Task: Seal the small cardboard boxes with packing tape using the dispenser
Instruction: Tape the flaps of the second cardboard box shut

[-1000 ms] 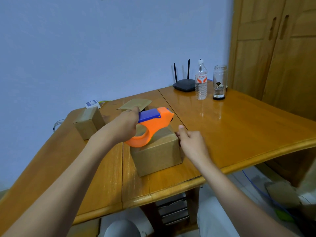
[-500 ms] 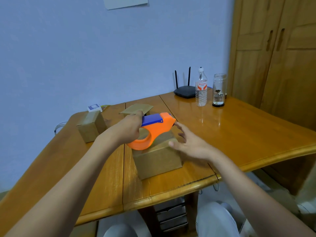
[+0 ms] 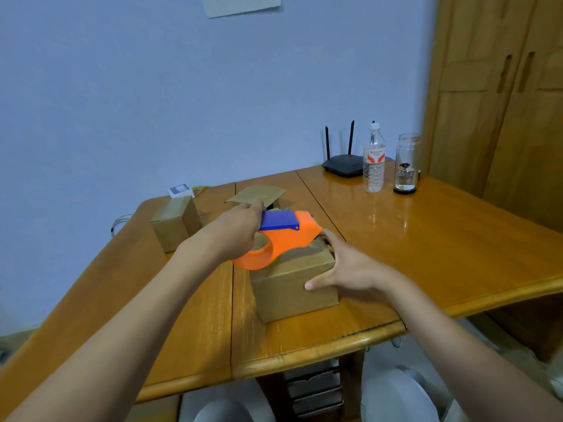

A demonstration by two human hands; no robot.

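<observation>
Left hand [image 3: 234, 231] grips the dispenser [image 3: 280, 242] on the box [image 3: 294, 284] top; right hand [image 3: 347, 266], fingers spread, steadies the box's right edge. Weak bracing could let the box slide, skewing the tape.

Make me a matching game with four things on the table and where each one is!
Things:
1. tape dispenser
2. water bottle
3. router
4. glass jar

Places:
A. nearest the wooden wardrobe
B. between router and jar
C. on the nearest cardboard box, held by the left hand
D. against the wall, antennas up

Pairs: 1-C, 2-B, 3-D, 4-A
</observation>
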